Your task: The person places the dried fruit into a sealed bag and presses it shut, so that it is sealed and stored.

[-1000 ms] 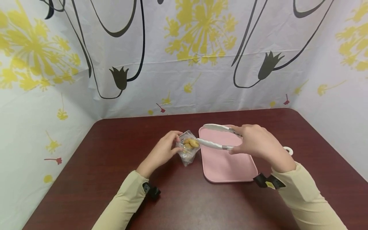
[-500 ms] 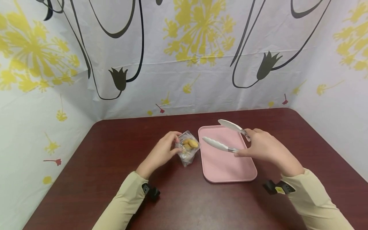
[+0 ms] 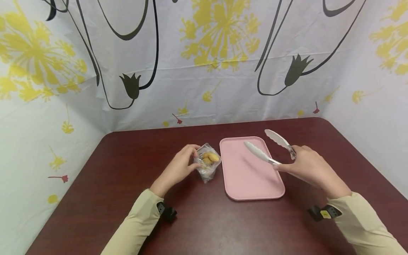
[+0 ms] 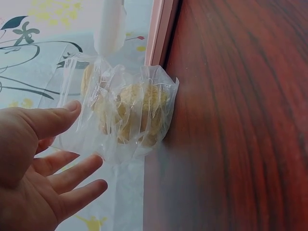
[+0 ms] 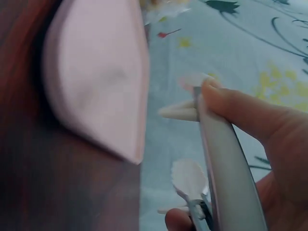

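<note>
A clear plastic bag (image 3: 206, 173) with several yellow-brown, rounded pieces (image 3: 210, 158) inside stands on the table, just left of the pink tray (image 3: 248, 180). My left hand (image 3: 176, 168) pinches the bag's left edge between thumb and forefinger; in the left wrist view the other fingers (image 4: 79, 173) stretch out beside it. My right hand (image 3: 313, 168) grips a pair of tongs (image 3: 259, 153) with white tips. The tongs' arms are spread, one over the tray and the other beyond its far right side, with nothing between them. What the pieces are is blurred by the plastic.
The dark red-brown table (image 3: 204, 226) stretches out around the tray. Behind it and at both sides hangs a white cloth (image 3: 191, 81) with yellow and grey flower prints.
My right hand has drawn the tongs to the right, from the bag's edge across the tray. The tongs' tips now point more to the far left. My left hand and the bag stay put.
</note>
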A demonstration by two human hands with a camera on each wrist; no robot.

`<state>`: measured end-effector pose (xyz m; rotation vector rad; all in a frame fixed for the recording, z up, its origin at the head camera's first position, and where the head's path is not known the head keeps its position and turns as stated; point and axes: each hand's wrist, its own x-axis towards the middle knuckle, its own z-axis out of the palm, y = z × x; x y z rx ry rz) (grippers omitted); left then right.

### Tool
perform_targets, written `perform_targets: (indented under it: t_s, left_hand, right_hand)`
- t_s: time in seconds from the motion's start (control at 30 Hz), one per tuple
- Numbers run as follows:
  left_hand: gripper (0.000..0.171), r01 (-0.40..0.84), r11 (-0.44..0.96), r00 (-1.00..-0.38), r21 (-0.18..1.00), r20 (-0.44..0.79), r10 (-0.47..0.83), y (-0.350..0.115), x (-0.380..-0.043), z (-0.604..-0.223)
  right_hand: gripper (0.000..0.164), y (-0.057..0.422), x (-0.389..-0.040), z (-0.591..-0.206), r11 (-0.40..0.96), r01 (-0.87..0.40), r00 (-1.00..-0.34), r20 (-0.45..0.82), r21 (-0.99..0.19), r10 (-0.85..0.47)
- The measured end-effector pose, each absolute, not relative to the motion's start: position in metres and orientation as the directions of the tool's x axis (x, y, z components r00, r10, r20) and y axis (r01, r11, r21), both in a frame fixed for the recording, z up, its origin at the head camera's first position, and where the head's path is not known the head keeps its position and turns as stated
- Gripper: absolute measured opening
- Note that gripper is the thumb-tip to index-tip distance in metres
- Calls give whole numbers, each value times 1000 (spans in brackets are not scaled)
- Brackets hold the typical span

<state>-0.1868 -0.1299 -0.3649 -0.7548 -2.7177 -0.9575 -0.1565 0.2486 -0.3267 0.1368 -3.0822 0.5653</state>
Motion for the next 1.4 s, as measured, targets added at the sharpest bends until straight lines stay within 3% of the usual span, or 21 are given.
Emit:
perform_targets:
  t_s: [0.23,0.47,0.9,1.4]
  left_hand:
    - [30,501,667,-865,551,309,395,-131,-185,-365]
    - [31,508,670,-861,542,306,405,-130,-185,-366]
    - [35,494,677,-869,546,316,380,-132,-183,-367]
    - [30,369,738,-927,566,282,247,-130,-180,-369]
  right_hand:
    - [74,270,-161,-341,938,-36,-999,21,-345,-30]
    - [100,288,-169,-354,941,54,-998,-8,-333,54]
    - [102,299,-179,-369,934,124,-992,-34,-335,119]
    - [111,293,-178,-366,936,185,-983,-46,-300,180]
